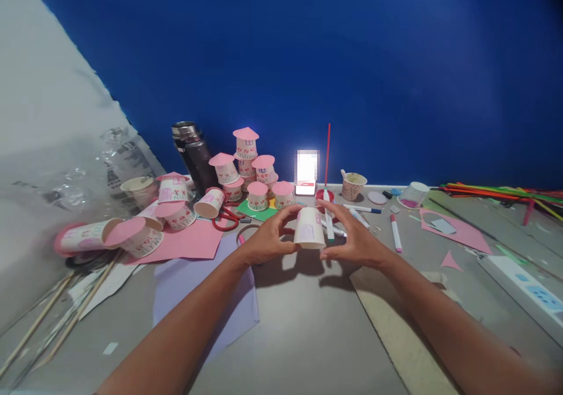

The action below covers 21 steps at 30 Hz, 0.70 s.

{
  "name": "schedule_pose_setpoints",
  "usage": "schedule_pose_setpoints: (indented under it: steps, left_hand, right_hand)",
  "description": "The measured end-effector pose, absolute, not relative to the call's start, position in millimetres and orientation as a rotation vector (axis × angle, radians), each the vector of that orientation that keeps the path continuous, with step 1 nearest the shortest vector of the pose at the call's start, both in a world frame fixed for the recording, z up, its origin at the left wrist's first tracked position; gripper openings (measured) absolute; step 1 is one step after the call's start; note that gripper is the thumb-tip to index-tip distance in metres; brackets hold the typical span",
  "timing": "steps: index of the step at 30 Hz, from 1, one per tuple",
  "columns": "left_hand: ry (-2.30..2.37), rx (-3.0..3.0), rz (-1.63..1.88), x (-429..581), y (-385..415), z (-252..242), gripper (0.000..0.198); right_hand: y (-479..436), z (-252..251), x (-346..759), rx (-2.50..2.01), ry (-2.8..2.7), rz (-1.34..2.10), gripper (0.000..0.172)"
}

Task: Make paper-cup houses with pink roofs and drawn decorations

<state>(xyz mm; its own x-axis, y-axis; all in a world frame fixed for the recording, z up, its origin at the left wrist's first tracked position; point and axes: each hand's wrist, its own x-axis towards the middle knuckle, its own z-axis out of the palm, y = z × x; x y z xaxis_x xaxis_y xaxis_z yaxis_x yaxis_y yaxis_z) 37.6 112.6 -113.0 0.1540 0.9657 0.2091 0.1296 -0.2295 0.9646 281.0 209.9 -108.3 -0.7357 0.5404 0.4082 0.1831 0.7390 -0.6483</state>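
Observation:
Between my two hands, above the table, is a white paper cup [309, 230] turned mouth down. Purple and pink drawing shows on its side. My left hand [273, 234] curves around its left side, thumb low and fingers near the top. From the right, my right hand [354, 235] holds it in the same way, its thumb by the rim. Behind the hands lie several markers, one with a green cap [330, 232]. Decorated paper cups with pink cone roofs [246, 133] stand stacked at the back, some on a green sheet [251, 211].
At left are red-handled scissors [225, 219], a purple sheet [206, 301], tipped cups and a dark flask [196, 159]. A lit phone [306, 172] leans against the blue wall. To the right are a pink marker [396, 234], pink paper, a power strip [523, 289] and coloured sticks.

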Motion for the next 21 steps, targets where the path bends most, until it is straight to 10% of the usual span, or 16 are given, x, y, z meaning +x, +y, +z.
schedule_pose_setpoints:
  steps: [4,9,21]
  left_hand:
    - [1.078,1.468,1.290,36,116,-118,0.076]
    - [0.999,1.322,1.344,34,124,-134,0.077]
    - [0.923,1.156,1.394,38,124,-133,0.078]
  right_hand:
    - [206,-102,283,-0.556,-2.185,0.836,0.101]
    - [194,-100,283,-0.621,-1.883,0.806,0.028]
    - [173,-91,276,-0.608,-1.870,0.914,0.002]
